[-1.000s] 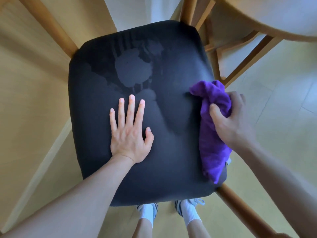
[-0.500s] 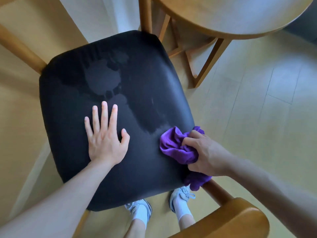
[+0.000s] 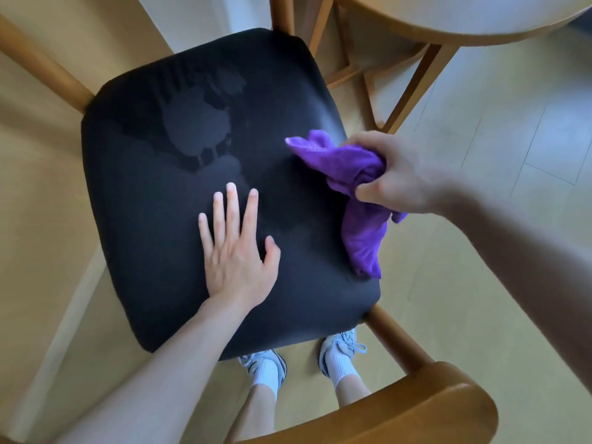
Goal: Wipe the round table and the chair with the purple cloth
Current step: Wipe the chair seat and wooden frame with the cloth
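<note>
- Curving across the bottom right corner nearest the camera, the wooden backrest (image 3: 400,408) of the chair is joining a wooden post that is running up to the seat's near right corner.
- Standing just behind the seat's near edge, a person's two feet in white socks and pale trainers (image 3: 339,347) are showing on the light wooden floor (image 3: 480,251).
- Lying flat on the chair's black padded seat (image 3: 144,219), the left hand (image 3: 238,254) is pressing palm-down with its fingers straight and slightly spread, the thumb angling out to the right.
- Reaching in from the right, the right hand (image 3: 397,174) is gripping the purple cloth (image 3: 352,174), with thumb and fingers curling tightly round its bunched middle.
- Draping from that grip, one end of the cloth is pointing left over the seat while the other end is hanging down along the seat's right side, its tip lying near the near right corner; whether the upper end is touching the seat is hard to tell.
- Marking the seat's far half, darker damp patches (image 3: 195,129) are showing beyond the left hand's fingertips, one of them shaped like a handprint.
- Sitting beyond the chair at the top right, the round table (image 3: 480,30) is showing only its wooden rim and part of its pale top, with its angled wooden legs (image 3: 413,88) standing beneath it, just past the seat's far right corner.
</note>
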The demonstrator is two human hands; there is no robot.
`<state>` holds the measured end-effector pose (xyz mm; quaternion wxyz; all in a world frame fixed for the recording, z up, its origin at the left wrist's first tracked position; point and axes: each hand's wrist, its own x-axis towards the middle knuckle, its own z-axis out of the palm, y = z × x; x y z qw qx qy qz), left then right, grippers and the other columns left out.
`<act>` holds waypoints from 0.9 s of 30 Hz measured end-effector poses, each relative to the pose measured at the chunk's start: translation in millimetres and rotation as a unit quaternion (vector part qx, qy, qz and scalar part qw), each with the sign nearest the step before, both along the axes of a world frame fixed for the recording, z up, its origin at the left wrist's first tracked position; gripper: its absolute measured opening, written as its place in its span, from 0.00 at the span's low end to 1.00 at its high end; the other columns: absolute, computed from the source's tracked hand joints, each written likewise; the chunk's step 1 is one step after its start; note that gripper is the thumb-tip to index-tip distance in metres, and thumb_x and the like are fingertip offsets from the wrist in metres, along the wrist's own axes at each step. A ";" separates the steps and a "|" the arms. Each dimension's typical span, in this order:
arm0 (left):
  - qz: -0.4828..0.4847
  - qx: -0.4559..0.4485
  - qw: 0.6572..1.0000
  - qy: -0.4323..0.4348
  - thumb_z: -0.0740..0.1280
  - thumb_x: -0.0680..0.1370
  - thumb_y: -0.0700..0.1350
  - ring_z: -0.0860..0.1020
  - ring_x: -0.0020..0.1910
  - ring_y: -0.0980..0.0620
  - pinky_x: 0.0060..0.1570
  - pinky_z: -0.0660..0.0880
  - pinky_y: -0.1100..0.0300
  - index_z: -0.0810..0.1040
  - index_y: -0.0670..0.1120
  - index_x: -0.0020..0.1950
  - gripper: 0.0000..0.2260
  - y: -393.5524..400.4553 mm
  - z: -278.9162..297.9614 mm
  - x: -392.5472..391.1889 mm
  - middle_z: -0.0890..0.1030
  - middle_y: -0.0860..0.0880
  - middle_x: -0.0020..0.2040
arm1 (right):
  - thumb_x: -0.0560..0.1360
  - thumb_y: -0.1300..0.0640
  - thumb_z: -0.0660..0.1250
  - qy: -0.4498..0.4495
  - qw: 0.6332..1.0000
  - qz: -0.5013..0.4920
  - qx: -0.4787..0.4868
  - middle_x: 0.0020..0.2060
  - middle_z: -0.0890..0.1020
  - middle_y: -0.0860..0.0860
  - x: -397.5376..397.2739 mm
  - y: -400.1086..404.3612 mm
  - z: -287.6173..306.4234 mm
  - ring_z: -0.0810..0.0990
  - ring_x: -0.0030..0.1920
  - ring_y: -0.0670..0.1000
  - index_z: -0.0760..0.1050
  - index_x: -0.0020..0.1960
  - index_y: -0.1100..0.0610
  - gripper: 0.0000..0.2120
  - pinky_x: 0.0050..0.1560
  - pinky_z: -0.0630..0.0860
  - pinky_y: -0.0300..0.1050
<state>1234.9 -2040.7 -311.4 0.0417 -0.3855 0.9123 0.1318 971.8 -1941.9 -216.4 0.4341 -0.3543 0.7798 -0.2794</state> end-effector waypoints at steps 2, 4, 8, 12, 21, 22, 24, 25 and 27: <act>0.030 -0.008 0.999 -0.014 0.53 0.79 0.54 0.46 0.84 0.44 0.80 0.47 0.38 0.51 0.50 0.85 0.34 9.5 -5.8 1.1 0.47 0.45 0.85 | 0.63 0.49 0.69 0.096 0.991 0.093 0.003 0.51 0.76 0.44 16.9 -14.4 -16.7 0.76 0.49 0.46 0.77 0.57 0.46 0.22 0.47 0.76 0.39; 0.036 -0.030 0.998 -0.030 0.53 0.78 0.54 0.46 0.84 0.44 0.80 0.48 0.37 0.51 0.50 0.85 0.34 11.8 -10.1 2.4 0.47 0.45 0.85 | 0.68 0.52 0.70 0.213 0.957 0.192 0.046 0.58 0.73 0.49 44.7 -13.4 -37.6 0.73 0.55 0.54 0.74 0.63 0.48 0.23 0.53 0.73 0.49; 0.034 -0.041 0.998 -0.031 0.54 0.77 0.54 0.46 0.84 0.44 0.80 0.48 0.38 0.49 0.51 0.85 0.36 11.9 -13.9 1.4 0.47 0.46 0.85 | 0.69 0.51 0.69 0.325 0.890 0.319 0.011 0.55 0.73 0.46 74.5 28.2 -55.9 0.71 0.50 0.54 0.74 0.60 0.45 0.19 0.44 0.68 0.50; 0.035 -0.045 0.998 -0.031 0.56 0.76 0.52 0.47 0.84 0.43 0.80 0.47 0.38 0.49 0.51 0.85 0.37 11.7 -16.4 0.3 0.48 0.45 0.85 | 0.65 0.54 0.73 0.249 0.859 0.446 -0.024 0.58 0.75 0.45 53.8 83.6 -60.5 0.72 0.49 0.54 0.74 0.62 0.43 0.25 0.44 0.72 0.51; 0.044 -0.048 0.997 -0.031 0.57 0.75 0.52 0.47 0.84 0.43 0.80 0.46 0.38 0.50 0.51 0.85 0.38 11.8 -17.8 -0.4 0.48 0.46 0.85 | 0.67 0.54 0.67 0.090 0.914 0.389 0.065 0.50 0.72 0.39 14.9 121.2 -48.4 0.75 0.49 0.50 0.73 0.52 0.42 0.15 0.47 0.76 0.53; 0.044 -0.051 0.997 -0.033 0.57 0.75 0.52 0.47 0.84 0.43 0.80 0.46 0.38 0.50 0.51 0.85 0.37 12.2 -17.2 -0.2 0.48 0.46 0.85 | 0.65 0.53 0.65 0.067 0.952 0.297 0.043 0.50 0.73 0.39 9.5 113.7 -43.3 0.77 0.48 0.49 0.74 0.51 0.42 0.16 0.44 0.77 0.54; 0.042 -0.054 0.997 -0.041 0.56 0.76 0.52 0.47 0.84 0.43 0.80 0.47 0.38 0.49 0.51 0.85 0.37 13.0 -15.9 -0.5 0.47 0.46 0.85 | 0.61 0.50 0.63 0.059 0.985 0.158 -0.030 0.49 0.74 0.41 0.3 89.8 -33.3 0.78 0.46 0.48 0.74 0.51 0.43 0.18 0.43 0.78 0.51; 0.042 -0.052 0.997 -0.047 0.55 0.76 0.53 0.47 0.84 0.43 0.80 0.47 0.38 0.48 0.51 0.85 0.37 13.3 -15.3 -0.8 0.47 0.46 0.85 | 0.60 0.50 0.62 0.069 0.989 0.117 -0.066 0.49 0.74 0.43 -2.2 73.9 -29.0 0.78 0.47 0.46 0.73 0.52 0.43 0.20 0.45 0.77 0.44; 0.043 -0.048 0.996 -0.063 0.54 0.77 0.54 0.46 0.84 0.44 0.80 0.47 0.38 0.47 0.51 0.85 0.36 13.5 -13.5 -2.3 0.46 0.46 0.85 | 0.61 0.51 0.63 0.092 0.985 0.077 -0.123 0.49 0.73 0.45 -1.4 38.0 -25.5 0.74 0.49 0.39 0.73 0.56 0.44 0.22 0.47 0.70 0.30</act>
